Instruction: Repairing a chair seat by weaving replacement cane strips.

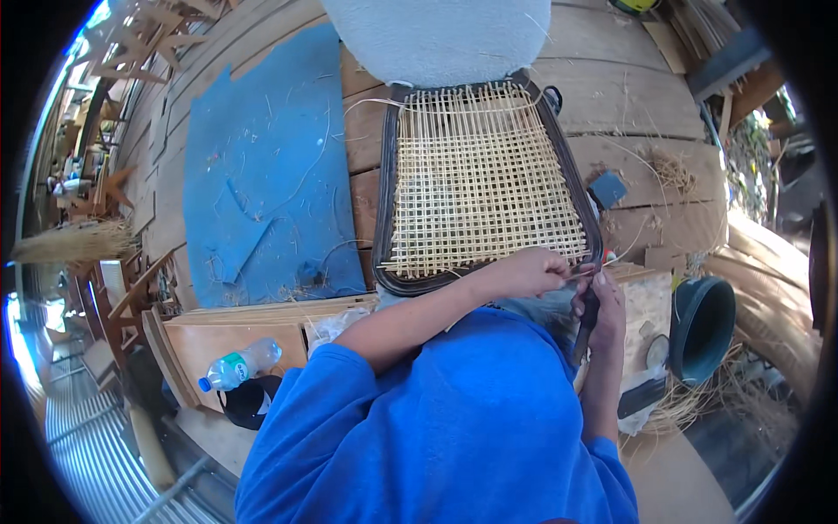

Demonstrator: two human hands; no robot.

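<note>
In front of me lies a dark chair frame (381, 229) strung with pale woven cane (480, 188). The weave is dense at the near end; toward the far end mostly lengthwise strands show. My left hand (536, 272) reaches across to the frame's near right corner, its fingers closed on a thin cane strand (578, 277). Beside it, my right hand (608, 304) is closed around a dark, long thing (587, 321) that points down toward my body; its exact kind is unclear. The fingers of both hands almost meet at the strand.
A pale padded surface (441, 39) adjoins the frame's far end. Left lies a blue mat (262, 166) with cane scraps. A plastic bottle (240, 365) lies on a wooden box (188, 349). To the right are a small blue block (607, 189), a dark green bucket (704, 330) and loose cane fibres (690, 406).
</note>
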